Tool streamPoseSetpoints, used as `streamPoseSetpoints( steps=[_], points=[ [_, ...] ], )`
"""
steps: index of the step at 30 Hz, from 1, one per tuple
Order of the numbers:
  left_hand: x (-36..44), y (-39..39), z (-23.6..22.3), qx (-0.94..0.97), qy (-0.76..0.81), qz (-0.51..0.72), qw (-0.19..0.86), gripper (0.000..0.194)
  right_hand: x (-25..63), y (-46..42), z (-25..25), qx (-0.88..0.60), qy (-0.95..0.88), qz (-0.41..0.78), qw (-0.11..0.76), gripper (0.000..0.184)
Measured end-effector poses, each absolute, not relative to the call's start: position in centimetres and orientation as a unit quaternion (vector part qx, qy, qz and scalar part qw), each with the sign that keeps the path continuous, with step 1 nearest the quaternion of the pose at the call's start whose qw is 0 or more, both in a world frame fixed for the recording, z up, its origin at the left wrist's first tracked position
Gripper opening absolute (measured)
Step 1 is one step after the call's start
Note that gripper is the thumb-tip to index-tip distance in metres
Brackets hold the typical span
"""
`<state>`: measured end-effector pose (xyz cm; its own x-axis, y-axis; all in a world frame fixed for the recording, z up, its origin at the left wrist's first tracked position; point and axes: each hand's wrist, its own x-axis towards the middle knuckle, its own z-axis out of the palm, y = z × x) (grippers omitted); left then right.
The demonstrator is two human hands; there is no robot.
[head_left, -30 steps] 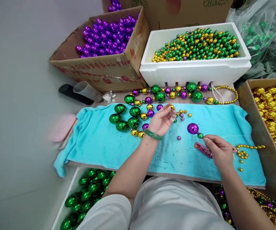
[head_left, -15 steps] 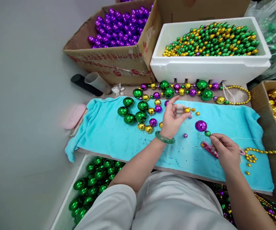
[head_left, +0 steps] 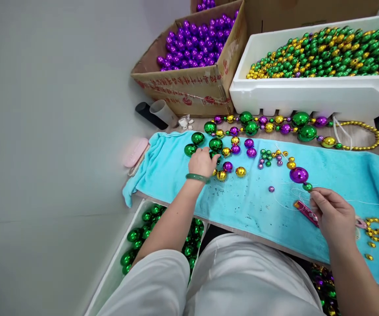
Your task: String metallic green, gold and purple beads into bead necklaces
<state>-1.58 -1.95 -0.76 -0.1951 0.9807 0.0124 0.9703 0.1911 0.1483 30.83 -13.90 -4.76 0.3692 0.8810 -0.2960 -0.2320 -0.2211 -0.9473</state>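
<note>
My left hand (head_left: 203, 163) is over the large green beads (head_left: 198, 138) on the turquoise towel, thumb and fingers apart. One green bead is partly hidden beneath it, and I cannot tell whether the fingers grip it. My right hand (head_left: 334, 215) pinches a thin white string just below a small green bead (head_left: 307, 186). Above that bead on the string sit a large purple bead (head_left: 298, 175) and a gold bead (head_left: 291, 165). The string's free end points up past small gold, green and purple beads (head_left: 268, 153). A pink cutter (head_left: 307, 213) lies beside the right hand.
A finished-looking bead necklace (head_left: 251, 128) lies along the towel's (head_left: 242, 206) far edge. Behind stand a cardboard box (head_left: 183, 85) of purple beads and a white foam box (head_left: 308, 98) of green and gold beads. Large green beads (head_left: 133, 235) fill a container at lower left.
My left hand has moved left from the string to the large green beads. A gold bead now sits against the purple bead on the string. The view has shifted left; my right hand keeps its pinch.
</note>
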Motion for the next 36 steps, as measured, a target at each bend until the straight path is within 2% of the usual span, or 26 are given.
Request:
streamPoseSetpoints(
  steps=[4, 6, 8, 10, 12, 14, 16, 28, 36],
  points=[
    [-1.5, -0.6, -1.2, 0.623, 0.774, 0.020, 0.111, 0.054, 30.6, -14.0, -4.9, -0.622, -0.301, 0.469, 0.550, 0.023],
    [-1.5, -0.6, -1.2, 0.619, 0.772, 0.053, 0.134, 0.051, 30.5, -14.1, -5.0, -0.624, -0.314, 0.467, 0.542, 0.024],
    [-1.3, -0.9, -0.7, 0.597, 0.773, 0.142, 0.162, 0.046, 30.3, -14.3, -5.1, -0.624, -0.327, 0.471, 0.531, 0.024],
    [-0.8, -1.6, 0.2, 0.543, 0.744, 0.283, 0.268, 0.044, 29.9, -14.5, -5.0, -0.621, -0.351, 0.476, 0.515, 0.022],
    [0.3, -2.5, 1.2, 0.451, 0.658, 0.409, 0.443, 0.043, 29.4, -14.8, -4.8, -0.610, -0.385, 0.480, 0.500, 0.021],
    [1.6, -3.4, 2.1, 0.361, 0.557, 0.472, 0.580, 0.040, 28.8, -14.9, -4.4, -0.597, -0.416, 0.475, 0.494, 0.019],
    [2.8, -4.0, 2.6, 0.309, 0.499, 0.496, 0.639, 0.037, 28.2, -15.0, -4.0, -0.589, -0.435, 0.465, 0.498, 0.019],
    [5.4, -4.0, 2.3, 0.215, 0.457, 0.508, 0.698, 0.026, 28.4, -15.1, -3.2, -0.599, -0.452, 0.423, 0.508, 0.015],
    [5.7, -4.4, 1.8, 0.259, 0.470, 0.522, 0.663, 0.033, 28.8, -15.0, -3.3, -0.602, -0.464, 0.410, 0.504, 0.015]
  ],
)
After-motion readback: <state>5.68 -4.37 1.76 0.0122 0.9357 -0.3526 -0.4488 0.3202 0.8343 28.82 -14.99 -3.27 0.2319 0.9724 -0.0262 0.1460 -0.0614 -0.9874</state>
